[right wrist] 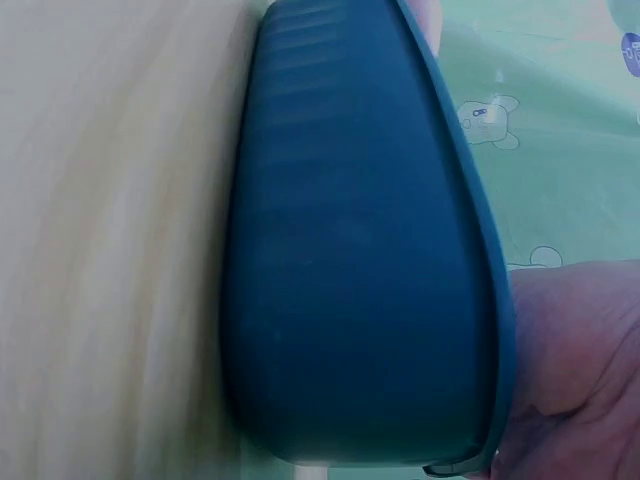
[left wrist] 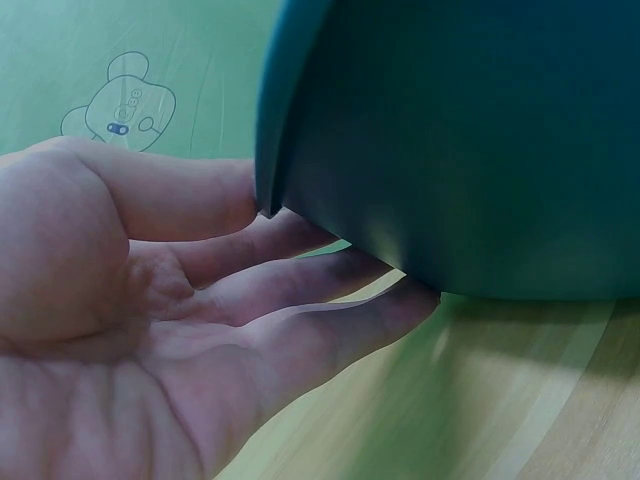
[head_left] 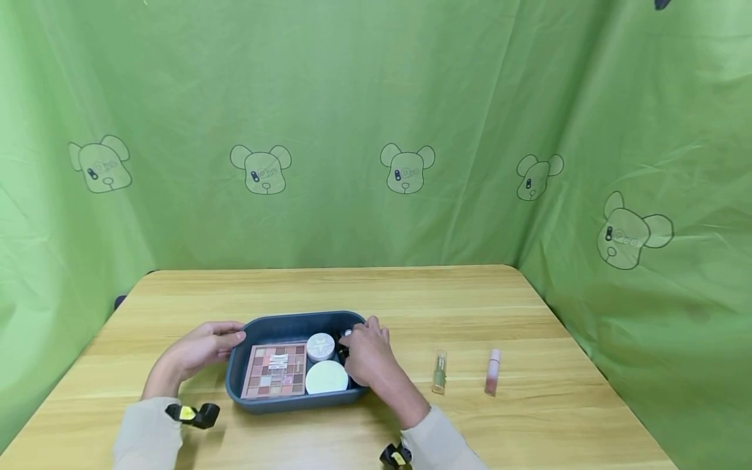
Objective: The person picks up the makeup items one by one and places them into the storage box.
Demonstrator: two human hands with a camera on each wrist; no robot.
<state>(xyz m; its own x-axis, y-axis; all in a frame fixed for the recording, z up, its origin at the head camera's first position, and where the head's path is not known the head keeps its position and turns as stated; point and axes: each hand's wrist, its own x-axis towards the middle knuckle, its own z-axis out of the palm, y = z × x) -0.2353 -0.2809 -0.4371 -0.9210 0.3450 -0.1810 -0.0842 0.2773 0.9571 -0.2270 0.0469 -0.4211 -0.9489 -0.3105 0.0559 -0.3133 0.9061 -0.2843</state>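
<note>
A dark blue tray (head_left: 294,406) stands on the table in the head view. It holds an eyeshadow palette (head_left: 274,371), a white round jar (head_left: 320,346) and a white oval item (head_left: 326,377). At the tray's left end is my left hand (head_left: 202,349); in the left wrist view its thumb meets the rim and its extended fingers (left wrist: 330,340) touch the lower outer wall. My right hand (head_left: 370,356) reaches over the right end, its fingertips at a small dark item (head_left: 343,351) inside. Whether it pinches that item, I cannot tell, as the hand covers much of it.
Right of the tray, a clear and greenish tube (head_left: 439,372) and a pink lip gloss tube (head_left: 493,372) lie apart on the wooden table (head_left: 529,431). Green curtains (head_left: 341,209) printed with bear heads stand behind and at both sides.
</note>
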